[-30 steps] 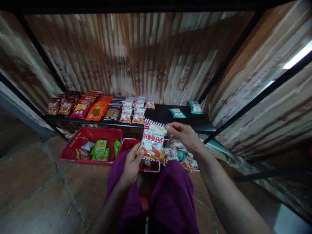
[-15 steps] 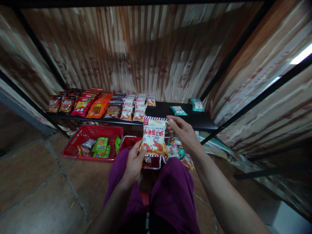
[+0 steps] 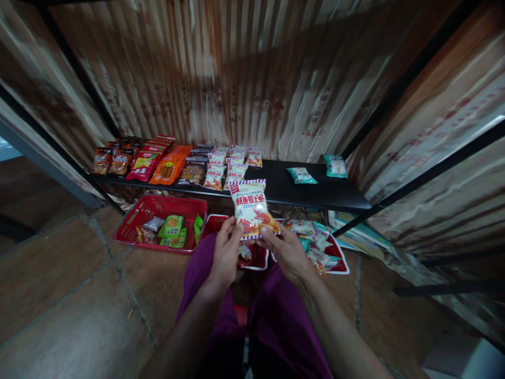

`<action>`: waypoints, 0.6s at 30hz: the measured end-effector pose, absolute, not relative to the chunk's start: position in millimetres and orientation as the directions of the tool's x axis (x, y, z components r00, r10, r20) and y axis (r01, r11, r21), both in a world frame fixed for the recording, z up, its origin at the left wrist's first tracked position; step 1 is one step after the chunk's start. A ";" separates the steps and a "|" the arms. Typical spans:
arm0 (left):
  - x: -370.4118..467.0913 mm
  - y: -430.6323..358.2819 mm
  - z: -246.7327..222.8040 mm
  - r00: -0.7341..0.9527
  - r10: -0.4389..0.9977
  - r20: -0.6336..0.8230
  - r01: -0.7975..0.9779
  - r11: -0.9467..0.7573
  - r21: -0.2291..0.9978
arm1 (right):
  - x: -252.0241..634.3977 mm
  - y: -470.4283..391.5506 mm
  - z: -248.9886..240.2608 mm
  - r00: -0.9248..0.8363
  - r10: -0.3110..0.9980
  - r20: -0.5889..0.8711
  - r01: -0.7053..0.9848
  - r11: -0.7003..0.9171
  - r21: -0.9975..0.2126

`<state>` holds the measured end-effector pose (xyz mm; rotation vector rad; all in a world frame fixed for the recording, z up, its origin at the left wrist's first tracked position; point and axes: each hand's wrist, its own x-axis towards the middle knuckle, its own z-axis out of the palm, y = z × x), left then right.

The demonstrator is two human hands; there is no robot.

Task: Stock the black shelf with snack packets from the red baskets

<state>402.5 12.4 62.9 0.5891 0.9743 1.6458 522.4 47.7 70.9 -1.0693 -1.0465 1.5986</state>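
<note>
A white and orange snack bag point(image 3: 251, 206) with striped ends is held upright in front of the shelf, its printed front facing me. My left hand point(image 3: 228, 250) grips its lower left part, thumb on the front. My right hand point(image 3: 286, 250) pinches the lower right corner, thumb also on the front. Behind the held bag, similar white bags point(image 3: 215, 171) stand in rows on the black shelf point(image 3: 272, 185). Two teal bags, one lying point(image 3: 302, 175) and one leaning at the back point(image 3: 335, 166), are farther right on the shelf.
Orange bags point(image 3: 170, 166), red bags point(image 3: 145, 160) and dark bags point(image 3: 192, 172) fill the shelf's left part. Below are a left red basket point(image 3: 130, 223), a middle one point(image 3: 257, 259) and a right one point(image 3: 342, 262), all with snack packs. Black posts point(image 3: 414, 184) frame the shelf.
My right hand has moved from the bag's upper right corner down to its lower right corner. The view has shifted, and more of the right basket shows.
</note>
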 end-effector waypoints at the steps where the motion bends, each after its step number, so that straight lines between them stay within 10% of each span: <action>1: 400.9 13.1 63.2 -0.295 0.951 -0.098 -0.549 -0.085 0.832 | 522.1 47.3 72.1 -0.197 0.964 -0.178 -0.233 -0.222 -0.947; 18: 403.9 28.7 76.2 -0.291 0.941 -0.173 -0.636 -0.055 0.770 | 512.1 28.4 75.2 -0.209 0.906 -0.369 -0.426 -0.424 -0.799</action>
